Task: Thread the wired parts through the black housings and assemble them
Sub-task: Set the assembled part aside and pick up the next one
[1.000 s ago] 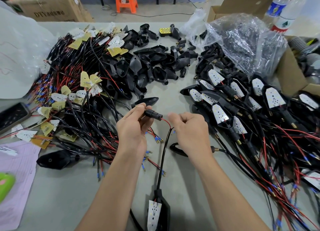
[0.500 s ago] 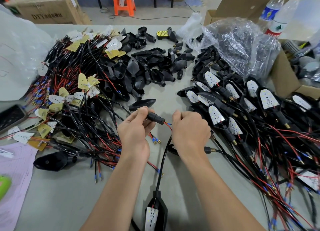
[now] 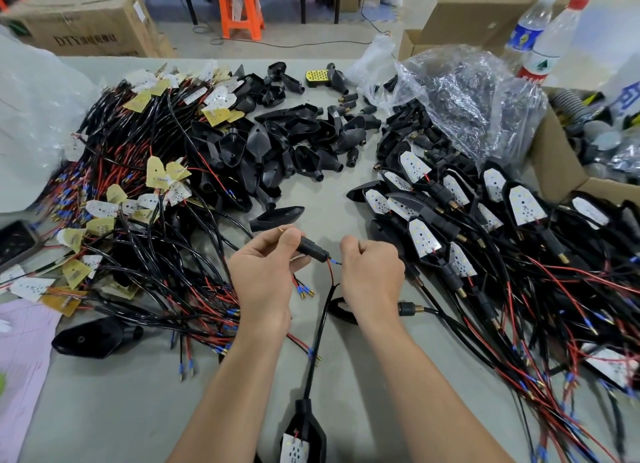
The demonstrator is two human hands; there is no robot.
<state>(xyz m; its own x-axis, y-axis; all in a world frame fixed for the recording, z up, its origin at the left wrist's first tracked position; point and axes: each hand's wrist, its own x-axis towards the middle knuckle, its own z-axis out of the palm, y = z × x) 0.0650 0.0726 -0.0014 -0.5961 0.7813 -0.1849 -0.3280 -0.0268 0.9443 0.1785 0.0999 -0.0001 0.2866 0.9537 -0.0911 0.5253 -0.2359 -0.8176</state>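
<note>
Right hand [image 3: 372, 275] now closer to the black housing [image 3: 311, 249], fingers [image 3: 348, 251] pinching a blue-tipped wire [image 3: 334, 261] at its mouth. Left hand [image 3: 263, 275] with fingers clamped round the housing; threading likely midway.

Grey table [image 3: 104, 410].
- Left of the fingers [image 3: 289, 242]: tangle of wired LED boards [image 3: 138, 220].
- Nearer on that side: lone black housing [image 3: 93, 338]; pink paper [image 3: 20, 358] at the edge.
- Beyond the fingers: heap of empty black housings [image 3: 287, 140].
- Right of the fingers: assembled housings [image 3: 502, 220] with white boards, wires trailing; clear plastic bag [image 3: 467, 91] behind them.
- Nearer than the fingers: one wired housing [image 3: 306, 428].
</note>
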